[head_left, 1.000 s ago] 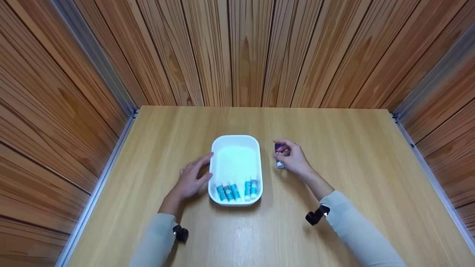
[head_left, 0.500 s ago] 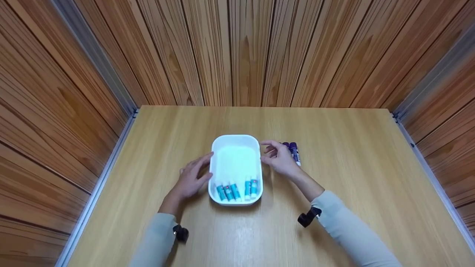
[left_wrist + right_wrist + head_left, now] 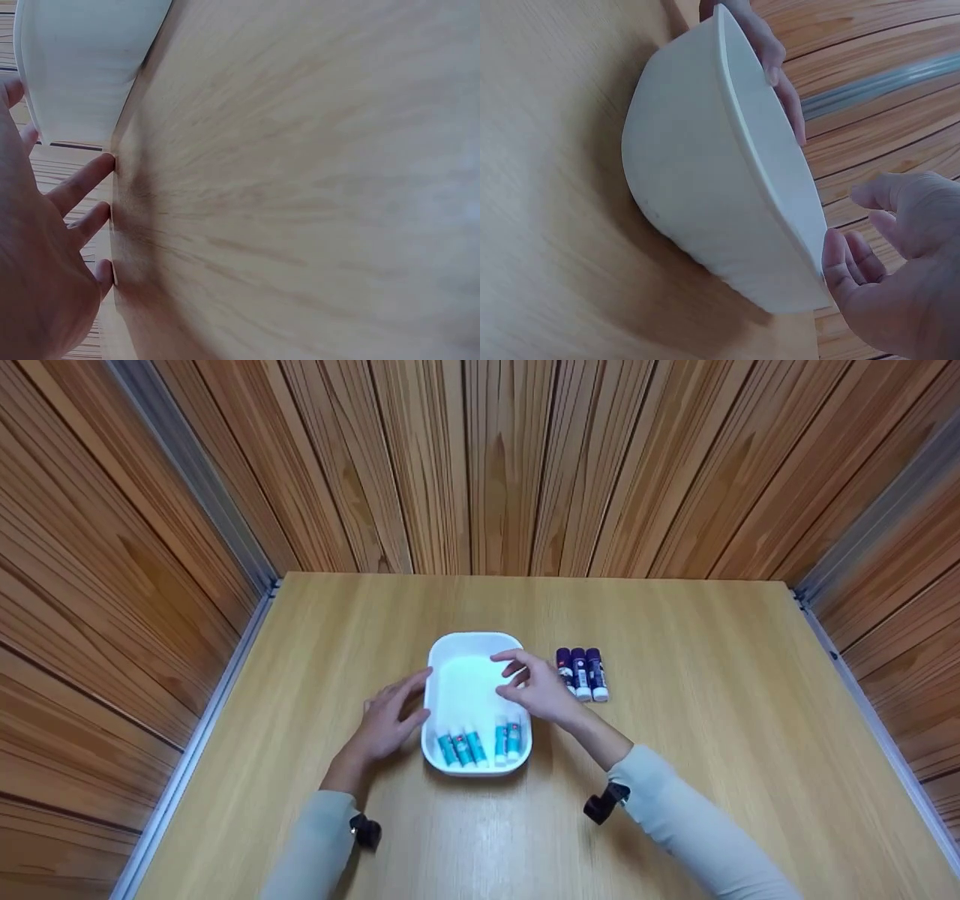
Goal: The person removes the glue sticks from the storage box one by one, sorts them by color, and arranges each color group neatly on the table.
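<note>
A white tray [image 3: 474, 643] sits mid-table with several teal glue sticks [image 3: 478, 744] lying at its near end. My left hand [image 3: 384, 718] rests open on the table, fingers against the tray's left wall [image 3: 82, 67]. My right hand [image 3: 534, 684] hovers over the tray's right rim [image 3: 769, 161], fingers loosely spread, holding nothing. Three purple-capped glue sticks [image 3: 582, 673] lie side by side on the table just right of that hand.
The wooden table [image 3: 712, 720] is boxed in by wood-panelled walls [image 3: 480, 465] on three sides, with metal rails [image 3: 862, 675] along the left and right edges.
My right hand let go of a purple-capped stick beside two others, then moved left from them to above the tray's right rim. The left hand has stayed put.
</note>
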Demonstrator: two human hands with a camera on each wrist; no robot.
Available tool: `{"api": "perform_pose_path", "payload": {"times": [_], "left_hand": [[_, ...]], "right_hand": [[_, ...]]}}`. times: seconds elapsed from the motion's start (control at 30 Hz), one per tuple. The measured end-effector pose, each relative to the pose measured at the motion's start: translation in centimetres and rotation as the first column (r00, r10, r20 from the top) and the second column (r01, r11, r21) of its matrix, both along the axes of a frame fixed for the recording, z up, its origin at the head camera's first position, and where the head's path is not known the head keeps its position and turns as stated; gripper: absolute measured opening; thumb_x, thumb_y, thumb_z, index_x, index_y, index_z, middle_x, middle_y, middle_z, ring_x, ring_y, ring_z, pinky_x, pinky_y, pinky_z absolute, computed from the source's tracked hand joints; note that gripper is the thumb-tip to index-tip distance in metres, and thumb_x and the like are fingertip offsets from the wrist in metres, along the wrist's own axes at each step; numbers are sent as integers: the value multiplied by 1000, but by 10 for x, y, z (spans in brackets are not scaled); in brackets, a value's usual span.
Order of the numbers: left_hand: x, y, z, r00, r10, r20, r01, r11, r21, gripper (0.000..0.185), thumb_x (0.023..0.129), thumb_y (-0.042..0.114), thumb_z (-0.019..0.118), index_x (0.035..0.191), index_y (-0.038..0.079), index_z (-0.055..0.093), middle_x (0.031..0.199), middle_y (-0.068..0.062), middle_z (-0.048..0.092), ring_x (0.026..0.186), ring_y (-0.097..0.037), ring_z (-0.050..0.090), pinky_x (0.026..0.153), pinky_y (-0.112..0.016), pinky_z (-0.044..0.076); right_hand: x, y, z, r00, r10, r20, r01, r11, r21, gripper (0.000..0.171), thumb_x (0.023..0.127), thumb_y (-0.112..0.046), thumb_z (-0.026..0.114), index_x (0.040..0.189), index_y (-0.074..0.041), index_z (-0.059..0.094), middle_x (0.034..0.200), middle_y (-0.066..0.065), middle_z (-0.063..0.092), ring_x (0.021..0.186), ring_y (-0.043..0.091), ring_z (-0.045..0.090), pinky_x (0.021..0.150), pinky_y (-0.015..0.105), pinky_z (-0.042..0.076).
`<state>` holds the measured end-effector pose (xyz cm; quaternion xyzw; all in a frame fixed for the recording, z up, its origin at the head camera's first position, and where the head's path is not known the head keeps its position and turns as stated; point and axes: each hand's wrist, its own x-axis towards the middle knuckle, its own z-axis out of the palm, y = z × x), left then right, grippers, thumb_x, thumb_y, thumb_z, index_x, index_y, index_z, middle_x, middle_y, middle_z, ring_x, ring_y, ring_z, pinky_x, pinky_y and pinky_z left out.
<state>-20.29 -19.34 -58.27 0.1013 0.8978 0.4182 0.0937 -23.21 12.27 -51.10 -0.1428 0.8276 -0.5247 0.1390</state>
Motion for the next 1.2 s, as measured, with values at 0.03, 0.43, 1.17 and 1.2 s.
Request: {"api": "perform_pose_path", "payload": {"times": [0.03,0.43,1.17,1.2], "left_hand": [[0,0,0,1000,0,1,0,1000,-2,74,111,47,66,175,50,31,185,9,38,176,-34,26,136,-80,1],[2,0,2,1000,11,-12,-11,1000,-8,74,110,51,66,174,56,28,185,12,37,176,-34,26,138,-79,3],[3,1,0,1000,12,-9,-12,1000,-12,75,111,47,67,175,55,29,185,10,39,175,-35,27,138,-75,8],[3,1,1,1000,13,-7,-13,1000,-9,75,111,48,67,174,56,28,185,10,39,175,-35,27,138,-76,7]], "right_hand": [[1,-2,1,1000,21,11,-21,1000,13,52,104,-6,77,154,-5,64,135,30,66,111,25,67,90,26,54],[12,-16,11,960,265,84,-271,960,69,53,109,-13,73,160,-5,59,148,30,63,129,37,68,113,52,59],[19,-43,0,919,356,171,-379,916,130,57,107,-18,77,161,-9,60,157,27,62,143,46,66,123,64,52],[18,-43,0,920,351,172,-375,918,130,56,107,-18,77,161,-9,60,157,27,62,143,46,66,123,64,52]]}}
